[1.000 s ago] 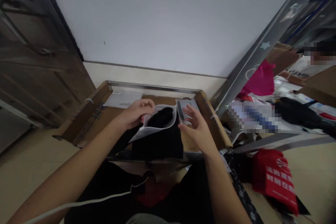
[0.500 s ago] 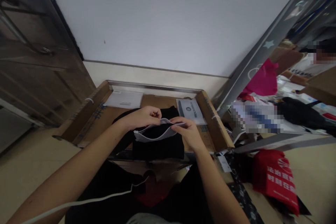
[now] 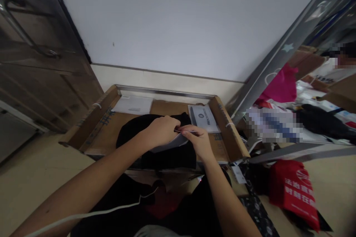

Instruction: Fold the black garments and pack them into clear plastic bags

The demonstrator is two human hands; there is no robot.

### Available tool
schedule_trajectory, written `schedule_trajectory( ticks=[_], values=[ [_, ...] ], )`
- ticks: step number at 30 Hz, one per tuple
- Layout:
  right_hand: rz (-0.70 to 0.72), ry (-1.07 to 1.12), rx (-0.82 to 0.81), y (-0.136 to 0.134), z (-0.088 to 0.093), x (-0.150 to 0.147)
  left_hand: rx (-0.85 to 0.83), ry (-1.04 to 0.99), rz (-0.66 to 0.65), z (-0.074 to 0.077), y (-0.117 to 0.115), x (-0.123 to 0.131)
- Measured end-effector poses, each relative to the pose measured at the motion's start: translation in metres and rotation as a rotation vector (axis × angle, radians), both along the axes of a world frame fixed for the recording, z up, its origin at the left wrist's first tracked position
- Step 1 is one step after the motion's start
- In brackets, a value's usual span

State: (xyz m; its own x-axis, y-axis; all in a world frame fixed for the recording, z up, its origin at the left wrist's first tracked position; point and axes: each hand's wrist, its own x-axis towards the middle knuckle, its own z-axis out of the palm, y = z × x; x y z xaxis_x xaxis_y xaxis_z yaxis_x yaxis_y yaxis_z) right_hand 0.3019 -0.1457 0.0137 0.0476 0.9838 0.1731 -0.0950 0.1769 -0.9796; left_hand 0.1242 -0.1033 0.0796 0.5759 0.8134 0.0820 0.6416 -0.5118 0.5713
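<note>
My left hand (image 3: 161,130) and my right hand (image 3: 197,139) meet above the middle of a shallow cardboard tray (image 3: 91,120). Both pinch the top edge of a white plastic bag (image 3: 169,143), now pressed nearly flat, thumbs and fingertips close together. A black garment (image 3: 167,157) lies under the bag and spreads over the tray's front edge. Whether part of it sits inside the bag is hidden by my hands.
Flat white packets lie at the tray's back left (image 3: 133,104) and back right (image 3: 204,117). A dark wooden door (image 3: 36,59) stands left. A metal bar (image 3: 278,57) slants at right, past it clutter and a red bag (image 3: 294,192). A white cable (image 3: 91,214) crosses my lap.
My right hand came from open beside the bag to pinching its rim. Both hands drew together, and the bag's mouth went from wide open to closed flat.
</note>
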Motion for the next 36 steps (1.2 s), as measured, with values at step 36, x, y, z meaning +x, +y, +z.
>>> schedule_trajectory(
  ticks=[36],
  values=[
    [-0.512,0.208,0.120,0.027,-0.018,0.005,-0.034,-0.816,0.392,-0.041,0.003,-0.045]
  ],
)
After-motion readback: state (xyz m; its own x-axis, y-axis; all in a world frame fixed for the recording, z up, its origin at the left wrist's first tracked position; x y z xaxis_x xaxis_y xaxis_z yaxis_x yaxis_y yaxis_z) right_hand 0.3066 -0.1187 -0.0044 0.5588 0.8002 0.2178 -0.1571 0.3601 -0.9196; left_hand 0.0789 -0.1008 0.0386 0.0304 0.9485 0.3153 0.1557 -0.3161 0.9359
